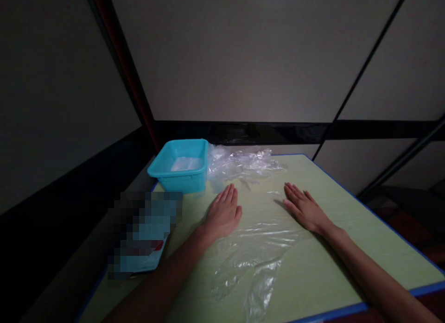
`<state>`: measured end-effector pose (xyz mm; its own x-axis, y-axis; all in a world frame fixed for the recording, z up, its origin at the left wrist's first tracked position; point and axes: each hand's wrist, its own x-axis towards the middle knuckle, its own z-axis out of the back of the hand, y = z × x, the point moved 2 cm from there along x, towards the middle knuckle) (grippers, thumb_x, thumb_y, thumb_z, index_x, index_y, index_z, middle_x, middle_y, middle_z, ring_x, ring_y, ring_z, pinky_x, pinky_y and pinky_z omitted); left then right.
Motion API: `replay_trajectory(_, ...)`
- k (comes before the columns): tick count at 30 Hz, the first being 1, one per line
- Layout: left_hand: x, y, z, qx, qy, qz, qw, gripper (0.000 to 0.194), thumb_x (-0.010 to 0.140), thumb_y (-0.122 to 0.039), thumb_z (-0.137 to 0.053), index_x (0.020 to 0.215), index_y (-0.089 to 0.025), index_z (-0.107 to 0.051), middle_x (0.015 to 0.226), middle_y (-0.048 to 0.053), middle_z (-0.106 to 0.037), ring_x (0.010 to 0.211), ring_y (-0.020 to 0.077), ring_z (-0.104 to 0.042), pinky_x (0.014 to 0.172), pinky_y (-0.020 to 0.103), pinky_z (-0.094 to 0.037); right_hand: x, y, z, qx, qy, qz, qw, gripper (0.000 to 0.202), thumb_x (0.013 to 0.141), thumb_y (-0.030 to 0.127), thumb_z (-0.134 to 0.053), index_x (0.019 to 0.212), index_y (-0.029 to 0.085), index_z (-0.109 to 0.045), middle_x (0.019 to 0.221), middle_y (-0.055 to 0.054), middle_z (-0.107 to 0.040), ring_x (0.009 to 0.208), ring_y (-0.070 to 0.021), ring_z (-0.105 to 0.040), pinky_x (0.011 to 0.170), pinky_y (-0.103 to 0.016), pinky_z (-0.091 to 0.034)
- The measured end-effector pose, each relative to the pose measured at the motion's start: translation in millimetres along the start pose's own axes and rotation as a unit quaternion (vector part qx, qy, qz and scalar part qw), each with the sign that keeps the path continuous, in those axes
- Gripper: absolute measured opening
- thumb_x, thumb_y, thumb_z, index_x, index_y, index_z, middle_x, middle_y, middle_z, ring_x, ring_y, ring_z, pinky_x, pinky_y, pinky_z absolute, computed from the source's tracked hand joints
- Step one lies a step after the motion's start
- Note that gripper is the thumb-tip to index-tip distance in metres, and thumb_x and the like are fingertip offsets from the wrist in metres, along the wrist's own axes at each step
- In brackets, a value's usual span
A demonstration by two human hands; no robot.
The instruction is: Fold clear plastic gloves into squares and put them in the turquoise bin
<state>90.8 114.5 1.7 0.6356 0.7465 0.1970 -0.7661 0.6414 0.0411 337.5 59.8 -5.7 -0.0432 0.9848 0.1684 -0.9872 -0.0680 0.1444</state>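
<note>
A clear plastic bag [259,251] lies spread on the pale green table, its handle end toward the near edge. My left hand [224,212] rests flat on the bag's left side, palm down with fingers stretched forward. Over its right side is my right hand [306,209], palm down, fingers out and thumb slightly apart. Whether the right palm presses on the plastic or hovers just above it I cannot tell. Behind the hands sits a crumpled heap of clear plastic bags [243,163].
A turquoise plastic basin [182,177] with white, folded-looking material [187,164] inside stands at the back left. Nearer, a partly blurred flat blue item [153,232] lies by the left edge. The table [347,230] has blue edging and meets a panelled wall [243,59].
</note>
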Motion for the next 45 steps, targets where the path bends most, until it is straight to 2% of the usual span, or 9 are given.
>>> replay_trajectory(3,0.1,-0.4,1.6,-0.002,0.004,0.003,1.0,0.051,0.086,-0.027,-0.027,0.128,0.001,-0.036,0.138,0.018,-0.033,0.13,0.0232,-0.028,0.104,0.035,-0.025,0.7,1.2,5.6,0.041,0.0,0.036,0.999,0.057,0.091,0.049,-0.016,0.141,0.021,-0.017,0.144,-0.008,-0.022,0.132,-0.0234,-0.017,0.104,-0.052,-0.018)
replay_trajectory(7,-0.1,-1.3,3.4,0.0,0.02,0.007,1.0,0.052,0.087,-0.027,-0.028,0.129,0.001,-0.035,0.14,0.018,-0.03,0.13,0.0232,-0.026,0.105,0.035,-0.024,1.1,9.9,12.2,0.058,0.039,0.109,0.992,0.053,0.091,0.048,-0.02,0.14,0.027,-0.019,0.144,-0.003,-0.023,0.133,-0.0244,-0.014,0.104,-0.055,-0.013)
replay_trajectory(10,-0.2,-1.5,4.3,-0.002,0.02,0.005,1.0,0.051,0.087,-0.027,-0.028,0.13,0.001,-0.035,0.14,0.017,-0.029,0.13,0.0231,-0.025,0.105,0.036,-0.024,0.9,12.9,14.3,0.054,0.06,0.123,0.989,0.053,0.091,0.048,-0.021,0.139,0.026,-0.021,0.144,-0.002,-0.024,0.133,-0.0246,-0.013,0.104,-0.056,-0.013)
replay_trajectory(17,1.0,-1.1,4.0,-0.001,0.04,0.006,0.999,0.052,0.087,-0.026,-0.028,0.131,0.001,-0.032,0.141,0.018,-0.026,0.131,0.0236,-0.022,0.106,0.036,-0.022,1.9,12.0,13.7,0.044,0.058,0.121,0.99,0.054,0.091,0.048,-0.021,0.138,0.023,-0.027,0.142,-0.003,-0.029,0.133,-0.0242,-0.016,0.104,-0.054,-0.016)
replay_trajectory(22,1.3,-0.6,4.3,0.011,0.045,0.0,0.999,0.053,0.088,-0.026,-0.025,0.132,0.001,-0.03,0.142,0.017,-0.026,0.132,0.0222,-0.021,0.107,0.034,-0.02,2.0,11.9,13.4,0.021,0.048,0.107,0.993,0.053,0.091,0.049,-0.022,0.138,0.025,-0.028,0.141,-0.002,-0.032,0.131,-0.0255,-0.021,0.103,-0.056,-0.018)
replay_trajectory(45,0.7,10.3,7.3,-0.035,0.064,-0.009,0.997,0.056,0.088,-0.029,-0.027,0.134,0.003,-0.025,0.142,0.019,-0.022,0.131,0.0232,-0.022,0.105,0.035,-0.023,1.4,12.1,12.9,0.027,0.061,0.083,0.994,0.053,0.091,0.049,-0.018,0.138,0.024,-0.026,0.142,0.001,-0.03,0.132,-0.0241,-0.021,0.104,-0.054,-0.017)
